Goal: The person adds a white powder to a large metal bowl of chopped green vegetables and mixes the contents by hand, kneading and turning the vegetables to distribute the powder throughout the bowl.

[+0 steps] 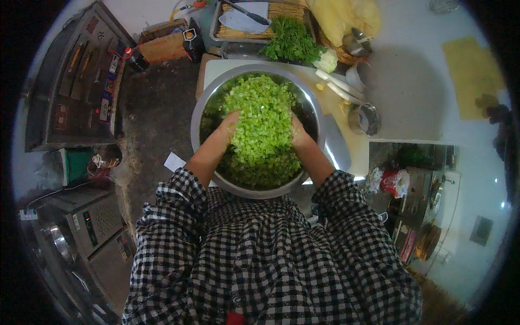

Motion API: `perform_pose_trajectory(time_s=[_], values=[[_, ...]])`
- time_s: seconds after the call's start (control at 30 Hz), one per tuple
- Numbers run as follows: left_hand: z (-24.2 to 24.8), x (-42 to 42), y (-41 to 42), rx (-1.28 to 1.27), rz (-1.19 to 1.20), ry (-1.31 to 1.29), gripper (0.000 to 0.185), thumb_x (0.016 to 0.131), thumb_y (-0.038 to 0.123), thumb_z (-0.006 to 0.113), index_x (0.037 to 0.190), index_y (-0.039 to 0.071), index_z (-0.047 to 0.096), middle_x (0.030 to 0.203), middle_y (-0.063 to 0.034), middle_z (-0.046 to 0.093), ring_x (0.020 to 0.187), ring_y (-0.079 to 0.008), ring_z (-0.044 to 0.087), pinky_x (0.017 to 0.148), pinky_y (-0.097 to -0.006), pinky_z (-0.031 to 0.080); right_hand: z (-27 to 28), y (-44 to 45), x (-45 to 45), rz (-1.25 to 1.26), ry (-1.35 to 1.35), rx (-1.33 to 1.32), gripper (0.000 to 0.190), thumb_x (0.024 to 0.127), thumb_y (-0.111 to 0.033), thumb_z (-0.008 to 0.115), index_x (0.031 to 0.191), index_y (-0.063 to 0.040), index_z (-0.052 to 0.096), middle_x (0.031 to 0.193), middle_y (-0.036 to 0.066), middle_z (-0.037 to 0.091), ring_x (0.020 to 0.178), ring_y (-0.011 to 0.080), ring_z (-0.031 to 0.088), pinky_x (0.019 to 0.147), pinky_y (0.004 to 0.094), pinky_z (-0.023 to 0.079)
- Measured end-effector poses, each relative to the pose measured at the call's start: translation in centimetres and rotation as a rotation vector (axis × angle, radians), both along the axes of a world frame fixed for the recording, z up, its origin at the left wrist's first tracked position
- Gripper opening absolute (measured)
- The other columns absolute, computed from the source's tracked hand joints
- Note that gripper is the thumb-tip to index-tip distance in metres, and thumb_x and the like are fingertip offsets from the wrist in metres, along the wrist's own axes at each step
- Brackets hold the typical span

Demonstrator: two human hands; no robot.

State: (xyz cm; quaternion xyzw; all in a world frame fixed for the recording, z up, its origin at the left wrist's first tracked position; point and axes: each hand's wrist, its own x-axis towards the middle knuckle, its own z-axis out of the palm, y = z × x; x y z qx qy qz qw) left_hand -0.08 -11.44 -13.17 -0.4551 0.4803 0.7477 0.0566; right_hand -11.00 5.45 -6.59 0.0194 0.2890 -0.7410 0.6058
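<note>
A large stainless steel bowl (196, 122) stands on a cutting board (359, 156) before me. Chopped pale green vegetable (262, 118), perhaps celery, is heaped in it, over a darker chopped mixture (260, 176). My left hand (228, 126) is sunk in the left flank of the heap, its fingers hidden beneath the green pieces. On the opposite flank, my right hand (298, 131) cups the same heap, also with its fingertips covered. Between them the two hands hold the green pieces. Right of the bowl lies a broad metal blade (337, 142), partly hidden by the rim.
Leafy greens (292, 40), a cauliflower-like head (326, 61) and white stalks (339, 86) lie behind the bowl. A metal cup (364, 120) stands at the right. Farther back, a cleaver (243, 21) rests on a tray (214, 30). Dark bottles (136, 59) stand at the left.
</note>
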Motion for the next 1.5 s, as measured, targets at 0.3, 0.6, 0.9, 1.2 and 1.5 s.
perform_pose_trajectory(time_s=[0.3, 0.6, 0.9, 1.2, 1.5], values=[[3.4, -0.5, -0.1, -0.464, -0.022, -0.025, 0.056, 0.087, 0.049, 0.047, 0.089, -0.007, 0.047, 0.073, -0.0131, 0.049, 0.064, -0.0230, 0.047, 0.060, -0.0427, 0.039, -0.1, 0.0, -0.2, -0.253, 0.146, 0.417, 0.051, 0.089, -0.033, 0.049, 0.128, -0.003, 0.038, 0.127, 0.009, 0.043, 0.107, 0.0209, 0.050, 0.084, 0.0360, 0.045], [8.0, 3.9, 2.4, -0.833, -0.395, 0.004, 0.065, 0.085, 0.062, 0.035, 0.135, 0.020, 0.034, 0.127, -0.0347, 0.034, 0.116, -0.0478, 0.038, 0.096, -0.0482, 0.035, 0.6, 2.6, 0.1, -0.025, 0.902, 0.540, 0.065, 0.090, -0.048, 0.044, 0.134, -0.001, 0.033, 0.134, 0.012, 0.038, 0.121, 0.0219, 0.036, 0.102, 0.0341, 0.026], [6.4, 0.0, 6.5, -0.973, -0.071, 0.129, 0.036, 0.093, 0.030, 0.036, 0.108, 0.001, 0.053, 0.099, -0.0288, 0.055, 0.098, -0.0452, 0.048, 0.080, -0.0510, 0.038, -4.3, -1.2, 3.3, -0.321, 1.224, 0.525, 0.034, 0.090, -0.021, 0.045, 0.118, -0.001, 0.045, 0.101, 0.007, 0.051, 0.093, 0.0178, 0.047, 0.080, 0.0314, 0.039], [4.8, -0.6, 3.6, -0.757, 0.006, 0.145, 0.050, 0.095, 0.034, 0.036, 0.079, -0.009, 0.054, 0.067, -0.0279, 0.052, 0.057, -0.0380, 0.048, 0.060, -0.0476, 0.039, -5.3, -0.7, 0.2, -0.265, 1.557, 0.794, 0.016, 0.083, -0.013, 0.046, 0.081, 0.002, 0.043, 0.072, 0.009, 0.040, 0.065, 0.0167, 0.041, 0.057, 0.0319, 0.036], [7.6, 4.2, 4.0, -0.820, -0.286, 0.098, 0.052, 0.094, 0.039, 0.035, 0.135, 0.006, 0.029, 0.112, -0.0280, 0.053, 0.096, -0.0401, 0.055, 0.085, -0.0442, 0.041, 1.9, 0.4, 3.0, -0.132, 0.966, 0.538, 0.048, 0.090, -0.039, 0.049, 0.122, -0.003, 0.046, 0.111, 0.010, 0.053, 0.100, 0.0190, 0.050, 0.087, 0.0319, 0.038]])
